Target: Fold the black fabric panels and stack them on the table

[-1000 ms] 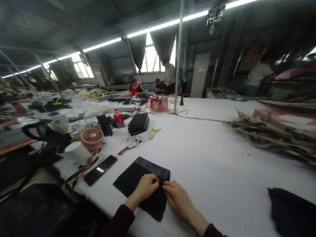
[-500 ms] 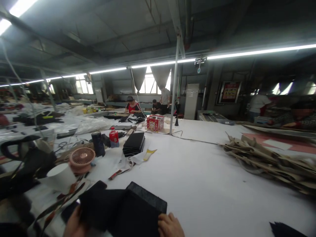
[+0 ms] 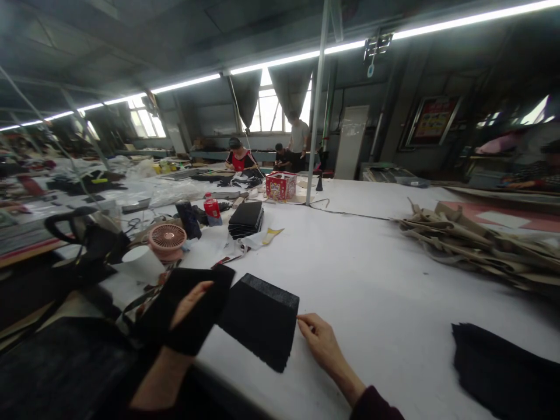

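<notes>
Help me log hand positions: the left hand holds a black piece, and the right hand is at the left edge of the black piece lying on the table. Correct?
One slip: the head view shows the right hand at the right edge of the flat black piece, not the left.

White table [image 3: 371,286] with black cloth [image 3: 262,324], tan strips [image 3: 476,248]

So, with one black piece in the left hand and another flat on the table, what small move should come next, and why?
I'd probably lower the raised black piece onto the flat black piece: the left hand holds the first up, while the second lies spread on the white table, with the right hand at its edge, well placed to steady it.
</notes>
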Motion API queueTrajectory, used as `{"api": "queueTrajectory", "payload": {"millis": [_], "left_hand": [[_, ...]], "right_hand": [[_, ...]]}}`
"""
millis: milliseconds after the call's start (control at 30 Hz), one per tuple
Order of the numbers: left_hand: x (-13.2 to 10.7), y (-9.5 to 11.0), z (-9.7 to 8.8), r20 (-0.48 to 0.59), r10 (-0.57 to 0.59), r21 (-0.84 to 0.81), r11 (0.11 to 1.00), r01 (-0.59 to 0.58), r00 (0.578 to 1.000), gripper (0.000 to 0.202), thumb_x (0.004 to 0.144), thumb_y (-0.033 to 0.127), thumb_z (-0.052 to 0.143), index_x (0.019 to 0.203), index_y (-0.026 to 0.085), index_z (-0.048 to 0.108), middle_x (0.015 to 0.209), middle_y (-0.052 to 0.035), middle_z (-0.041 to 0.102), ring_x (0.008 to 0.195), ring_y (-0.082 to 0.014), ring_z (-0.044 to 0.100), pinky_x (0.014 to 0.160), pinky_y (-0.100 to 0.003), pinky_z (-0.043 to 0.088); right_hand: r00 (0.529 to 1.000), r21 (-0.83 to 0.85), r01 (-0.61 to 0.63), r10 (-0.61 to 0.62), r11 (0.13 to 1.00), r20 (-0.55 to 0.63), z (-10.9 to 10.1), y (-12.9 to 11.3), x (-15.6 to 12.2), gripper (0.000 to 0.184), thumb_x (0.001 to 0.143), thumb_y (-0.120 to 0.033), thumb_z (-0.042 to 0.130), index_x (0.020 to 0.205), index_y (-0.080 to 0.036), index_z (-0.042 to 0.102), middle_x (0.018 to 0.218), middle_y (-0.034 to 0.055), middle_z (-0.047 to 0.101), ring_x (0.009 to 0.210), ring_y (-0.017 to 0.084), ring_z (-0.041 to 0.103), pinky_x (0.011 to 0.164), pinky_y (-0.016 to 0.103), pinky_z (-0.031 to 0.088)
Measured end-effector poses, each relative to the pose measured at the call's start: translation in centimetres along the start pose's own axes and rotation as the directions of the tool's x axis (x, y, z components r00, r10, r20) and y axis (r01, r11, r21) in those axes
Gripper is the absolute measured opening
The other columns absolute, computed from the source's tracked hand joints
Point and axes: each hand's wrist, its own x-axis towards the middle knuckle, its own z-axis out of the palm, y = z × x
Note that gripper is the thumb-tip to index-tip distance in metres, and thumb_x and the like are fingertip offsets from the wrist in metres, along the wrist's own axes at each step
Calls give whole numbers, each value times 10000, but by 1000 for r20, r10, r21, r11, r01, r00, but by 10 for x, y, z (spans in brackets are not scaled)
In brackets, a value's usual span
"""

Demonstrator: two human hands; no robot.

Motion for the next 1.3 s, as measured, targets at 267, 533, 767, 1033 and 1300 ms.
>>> {"api": "queueTrajectory", "payload": {"millis": [267,533,767,1033,1300], "left_hand": [[-166,-51,173,810,245,-27,923,-383,532,127,902,200,495,932,200,618,1007,-62,661,927,-183,612,860,-310,500],[-114,-73,173,924,221,159,519,-840,312,224,857,116,563,1061,194,608,1170,-69,617,1093,-255,557,945,-427,466],[-107,-93,169,949,234,91,444,-892,213,290,909,108,491,1174,202,563,1200,-63,589,1127,-222,537,985,-384,455],[-97,-92,179,940,243,119,425,-897,240,254,895,173,562,1146,208,566,1153,-74,601,1096,-250,544,962,-425,456],[-87,-102,181,923,244,182,400,-898,296,216,938,182,503,1138,199,582,1070,-77,616,1015,-241,558,896,-399,471]], "right_hand": [[862,385,-506,453,772,226,-110,9,-45,581,785,-706,595,696,-132,598,623,16,575,562,112,503,545,247,419],[875,57,-465,449,884,181,-147,34,-52,431,786,-552,619,820,-132,705,719,37,661,630,143,561,585,252,416],[958,-257,-274,287,927,15,-120,34,-18,193,773,-285,625,866,-160,740,754,36,695,717,177,600,686,275,412],[974,-493,-200,118,847,-192,-83,50,-32,258,919,-192,462,1044,-186,688,956,95,661,908,222,591,835,329,428],[930,-739,87,-321,668,-181,-66,73,-48,323,967,-102,391,1207,-116,607,886,86,568,846,211,524,779,333,449]]}}
